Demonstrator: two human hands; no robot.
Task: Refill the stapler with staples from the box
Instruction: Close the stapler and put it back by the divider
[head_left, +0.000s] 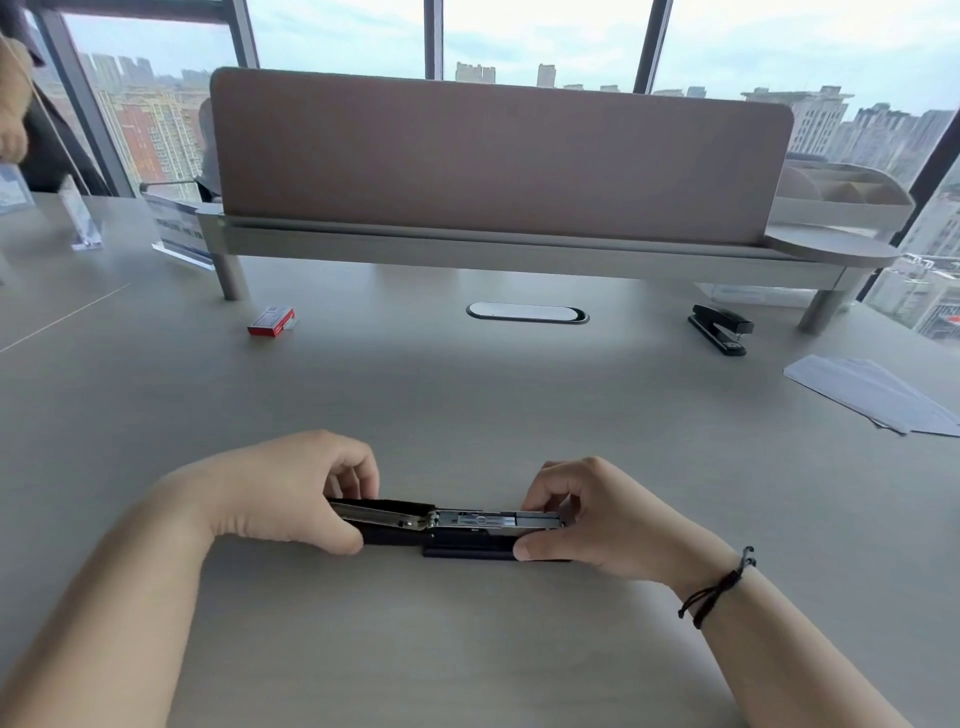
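A black stapler (447, 525) lies flipped fully open on the grey desk in front of me, its metal staple channel facing up. My left hand (296, 488) grips the folded-back top arm at the left end. My right hand (587, 514) pinches the front end of the magazine on the right, thumb against the base. A small red staple box (271, 321) sits far off at the back left of the desk, with something pale sticking out of its right end. Whether staples lie in the channel is unclear.
A second black stapler (719, 328) stands closed at the back right. White sheets of paper (872, 392) lie at the right edge. A raised shelf with a pink divider panel (498, 156) spans the back, above an oval cable grommet (527, 313). Clear acrylic sign holders (179, 234) stand at the back left.
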